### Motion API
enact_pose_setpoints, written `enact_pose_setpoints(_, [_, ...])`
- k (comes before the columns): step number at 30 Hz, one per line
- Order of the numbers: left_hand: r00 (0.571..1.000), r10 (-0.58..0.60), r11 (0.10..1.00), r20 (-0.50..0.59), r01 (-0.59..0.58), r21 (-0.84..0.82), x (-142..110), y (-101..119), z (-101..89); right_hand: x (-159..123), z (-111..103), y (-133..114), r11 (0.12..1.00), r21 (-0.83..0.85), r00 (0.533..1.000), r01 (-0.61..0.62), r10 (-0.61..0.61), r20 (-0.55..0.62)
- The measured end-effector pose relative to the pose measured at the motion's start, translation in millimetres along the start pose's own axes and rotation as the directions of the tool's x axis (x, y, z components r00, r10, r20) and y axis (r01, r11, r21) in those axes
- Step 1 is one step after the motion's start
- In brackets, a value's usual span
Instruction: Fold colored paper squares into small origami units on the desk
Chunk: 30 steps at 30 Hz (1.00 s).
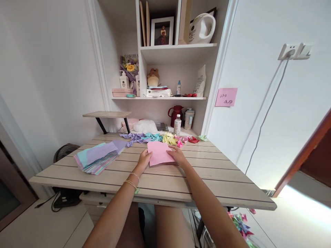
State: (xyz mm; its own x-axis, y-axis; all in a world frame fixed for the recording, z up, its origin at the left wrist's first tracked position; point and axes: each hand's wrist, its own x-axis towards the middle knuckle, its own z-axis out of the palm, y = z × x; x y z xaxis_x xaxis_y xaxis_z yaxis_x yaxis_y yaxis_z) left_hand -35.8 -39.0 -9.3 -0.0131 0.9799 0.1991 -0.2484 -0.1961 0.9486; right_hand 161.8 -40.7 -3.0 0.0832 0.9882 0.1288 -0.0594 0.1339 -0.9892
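A square sheet of pink paper (160, 153) is held slightly above the desk in front of me. My left hand (143, 161) pinches its left edge, thumb on top. On the opposite side, my right hand (178, 155) grips the right edge, with the thumb lying over the paper. The fingers under the sheet are hidden. Just behind it lies a row of folded paper pieces: purple (139, 137), blue (154, 137), yellow (169, 138), pink (179, 144) and red (193, 139).
A fanned stack of coloured paper (99, 156) lies on the left of the slatted desk (219, 172). A small raised stand (107, 114) rises at the back left. A bottle (177, 124) stands behind the folded pieces. More folded pieces (241, 225) are below the desk at right.
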Motion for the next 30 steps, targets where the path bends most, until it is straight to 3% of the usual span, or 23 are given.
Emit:
enact_pose_setpoints(8, [0.998, 0.011, 0.999, -0.059, -0.014, -0.041, 5, 1, -7.2, -3, 7, 0, 0.996, 0.073, 0.989, -0.055, 0.044, 0.143])
enact_pose_setpoints(17, [0.993, -0.114, 0.985, -0.040, 0.108, -0.134, -3, 11, -2.4, -8, 14, -5, 0.989, 0.145, 0.981, -0.038, 0.010, 0.192])
enact_pose_setpoints(23, [0.981, -0.138, 0.978, -0.137, 0.113, -0.172, -7, 15, 0.9, -14, 19, -7, 0.989, 0.140, 0.965, -0.038, 0.000, 0.263])
enact_pose_setpoints(26, [0.977, -0.133, 0.977, -0.168, 0.100, -0.189, -6, 15, -0.8, -18, 19, -10, 0.990, 0.138, 0.939, -0.036, -0.014, 0.343])
enact_pose_setpoints(30, [0.974, -0.122, 0.976, -0.190, 0.084, -0.199, -5, 13, -2.8, -23, 20, -14, 0.993, 0.102, 0.866, -0.051, -0.007, 0.501])
